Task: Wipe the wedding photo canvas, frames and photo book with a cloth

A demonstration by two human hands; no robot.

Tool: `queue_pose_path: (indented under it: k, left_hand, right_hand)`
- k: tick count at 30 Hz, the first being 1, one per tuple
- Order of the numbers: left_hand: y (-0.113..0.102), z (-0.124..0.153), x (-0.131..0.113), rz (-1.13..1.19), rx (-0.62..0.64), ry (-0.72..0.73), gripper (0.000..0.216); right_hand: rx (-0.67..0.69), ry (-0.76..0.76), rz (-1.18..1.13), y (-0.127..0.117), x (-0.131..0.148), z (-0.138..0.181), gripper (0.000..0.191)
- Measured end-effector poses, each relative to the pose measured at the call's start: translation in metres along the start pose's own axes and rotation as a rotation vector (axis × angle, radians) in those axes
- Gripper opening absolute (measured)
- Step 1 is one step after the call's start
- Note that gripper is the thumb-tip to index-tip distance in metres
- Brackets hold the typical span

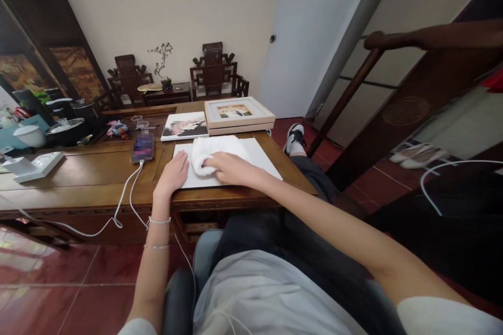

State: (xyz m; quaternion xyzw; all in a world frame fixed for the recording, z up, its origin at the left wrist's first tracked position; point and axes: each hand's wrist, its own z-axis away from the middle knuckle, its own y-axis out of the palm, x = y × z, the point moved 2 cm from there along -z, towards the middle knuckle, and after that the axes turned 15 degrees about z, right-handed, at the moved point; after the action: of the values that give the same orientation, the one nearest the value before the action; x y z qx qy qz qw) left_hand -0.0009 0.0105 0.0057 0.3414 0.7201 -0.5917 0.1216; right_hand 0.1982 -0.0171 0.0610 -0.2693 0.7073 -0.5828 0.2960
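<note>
A flat white panel (265, 159) lies at the near edge of the wooden table (94, 167). On top of it rests a fluffy white towel (214, 147), bunched up. My right hand (230, 168) grips the towel's near side, the fingertips tucked into a fold. My left hand (175, 170) lies on the panel's left edge, fingers stretched out and holding nothing. Just beyond the panel are a photo print panel (184, 126) and a framed photo (236, 111) stacked on another pale wooden frame.
Left of my left hand lies a phone (143, 147) with a white cable (128, 183) hanging over the table edge. A white power strip (41, 166), a lidded black pot (66, 128) and small clear cups (142, 125) stand farther left. Someone's shoe (295, 136) shows beyond the table's right end.
</note>
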Motion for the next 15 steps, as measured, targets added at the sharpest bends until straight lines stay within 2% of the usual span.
queue_pose_path:
  k: [3, 6, 8, 11, 15]
  left_hand:
    - [-0.002, 0.001, -0.004, 0.09, -0.051, 0.01, 0.047]
    - [-0.008, 0.003, -0.009, 0.206, -0.188, 0.002, 0.05]
    - [-0.013, 0.004, -0.011, 0.292, -0.299, -0.033, 0.055]
    - [-0.019, 0.006, -0.009, 0.422, -0.429, -0.092, 0.066]
    - [-0.021, 0.007, -0.007, 0.498, -0.466, -0.103, 0.072]
  right_hand:
    - [0.008, 0.099, 0.051, 0.01, -0.009, -0.035, 0.049]
    - [0.013, 0.165, 0.06, 0.018, 0.001, -0.055, 0.051]
    - [-0.012, 0.084, 0.058, 0.019, 0.016, -0.058, 0.051]
    - [-0.049, -0.159, 0.042, 0.014, 0.041, -0.047, 0.049]
    - [0.032, -0.337, -0.081, -0.004, 0.047, -0.013, 0.049]
